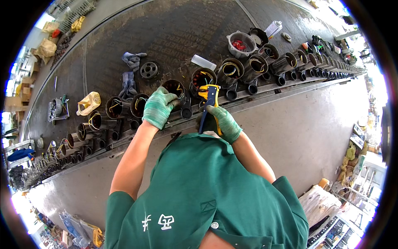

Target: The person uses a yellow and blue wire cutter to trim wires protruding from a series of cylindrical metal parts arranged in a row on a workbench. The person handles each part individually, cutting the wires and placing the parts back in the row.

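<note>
In my right hand (225,123), gloved in green, is a wire stripper (211,96) with blue and yellow handles, its head pointing away from me. That head is in front of an open metal motor housing (202,77) with reddish windings and yellow wires inside. My left hand (159,108), also gloved, has its fingers bent together at the rim of the neighbouring motor housing (174,88). Yellow wire shows inside this one. Whatever the left fingertips pinch is too small to make out. Below the housing is a short dark tube (186,112).
More motor housings (253,66) line the bench edge both ways. Farther back are a grey bowl (241,44) with red pieces, a spray can (273,29), a white cylinder (203,62), a round black part (149,70), gloves (128,84) and a yellowish plastic jug (88,103).
</note>
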A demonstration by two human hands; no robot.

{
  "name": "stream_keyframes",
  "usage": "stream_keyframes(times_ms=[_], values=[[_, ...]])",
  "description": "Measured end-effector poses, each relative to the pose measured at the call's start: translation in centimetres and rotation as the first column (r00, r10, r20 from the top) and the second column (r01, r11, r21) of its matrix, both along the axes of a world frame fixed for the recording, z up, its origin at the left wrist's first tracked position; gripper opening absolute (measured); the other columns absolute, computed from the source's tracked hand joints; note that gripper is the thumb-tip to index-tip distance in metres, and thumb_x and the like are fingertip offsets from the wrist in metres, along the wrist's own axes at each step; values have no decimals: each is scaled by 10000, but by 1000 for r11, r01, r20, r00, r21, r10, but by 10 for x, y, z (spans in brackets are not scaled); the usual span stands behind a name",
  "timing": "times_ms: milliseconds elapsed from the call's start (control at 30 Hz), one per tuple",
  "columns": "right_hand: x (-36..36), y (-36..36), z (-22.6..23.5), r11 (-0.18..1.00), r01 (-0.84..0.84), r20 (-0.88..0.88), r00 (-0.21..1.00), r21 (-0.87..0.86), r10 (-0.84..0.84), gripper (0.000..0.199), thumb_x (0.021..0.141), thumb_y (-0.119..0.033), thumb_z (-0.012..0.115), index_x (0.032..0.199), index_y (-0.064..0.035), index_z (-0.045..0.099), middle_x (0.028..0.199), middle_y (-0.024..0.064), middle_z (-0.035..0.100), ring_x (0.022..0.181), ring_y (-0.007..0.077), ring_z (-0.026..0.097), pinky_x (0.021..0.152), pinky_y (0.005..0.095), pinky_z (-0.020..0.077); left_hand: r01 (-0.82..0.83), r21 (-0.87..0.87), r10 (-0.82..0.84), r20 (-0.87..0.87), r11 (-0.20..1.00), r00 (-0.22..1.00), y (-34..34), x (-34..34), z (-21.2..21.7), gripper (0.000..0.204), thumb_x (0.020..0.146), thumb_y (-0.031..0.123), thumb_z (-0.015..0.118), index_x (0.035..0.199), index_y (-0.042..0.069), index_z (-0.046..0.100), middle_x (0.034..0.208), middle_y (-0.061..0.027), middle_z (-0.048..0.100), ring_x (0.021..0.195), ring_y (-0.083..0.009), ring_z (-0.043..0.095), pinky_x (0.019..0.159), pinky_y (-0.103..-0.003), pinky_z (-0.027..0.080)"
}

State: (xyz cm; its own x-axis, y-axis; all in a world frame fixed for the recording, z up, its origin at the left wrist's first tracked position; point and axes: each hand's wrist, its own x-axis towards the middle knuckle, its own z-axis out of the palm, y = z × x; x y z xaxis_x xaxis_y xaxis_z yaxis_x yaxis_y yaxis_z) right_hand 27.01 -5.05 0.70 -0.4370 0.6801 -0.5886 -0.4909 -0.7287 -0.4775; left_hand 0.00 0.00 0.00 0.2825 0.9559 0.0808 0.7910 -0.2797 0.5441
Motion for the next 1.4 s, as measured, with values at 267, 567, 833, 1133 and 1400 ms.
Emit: stream_keyframes(times_ms=[267,567,833,1133,1400], values=[[-8,-1,1,988,-136,160,979,74,123,326,1009,-251,666,1236,-25,604,1033,164,732,924,310,757,833,457,642,41,128,-58,132,991,990,-6,-11,-14,225,899,98,764,1111,23,756,978,-167,692,897,-387,683,785,-451,552],[-28,-5,-3,949,-280,187,950,145,251,388,1004,-228,652,1285,31,581,1046,208,731,920,354,762,865,472,641,-7,115,-10,147,993,989,-13,-4,-10,215,856,79,775,1069,53,783,963,-140,709,913,-374,681,813,-468,548],[-51,-10,-9,978,-187,125,977,94,174,365,1038,-250,619,1268,31,580,1001,233,723,887,381,757,817,511,633,-12,44,3,200,999,980,-11,-6,-9,252,854,93,780,1102,47,790,999,-146,727,947,-372,694,845,-457,557],[-64,-13,-7,996,-88,133,987,-12,89,381,1052,-335,618,1186,21,630,932,199,707,801,331,718,736,480,613,-2,0,2,259,1000,966,-7,-10,-12,248,858,84,780,1100,30,783,1015,-154,734,957,-373,705,851,-450,566],[-65,-24,-18,996,28,130,991,-86,-17,442,1033,-425,620,1213,-22,642,965,147,710,826,284,707,767,450,601,80,38,-87,239,996,967,-2,-11,-20,226,887,64,759,1104,0,767,1016,-161,730,943,-366,709,851,-420,569]])
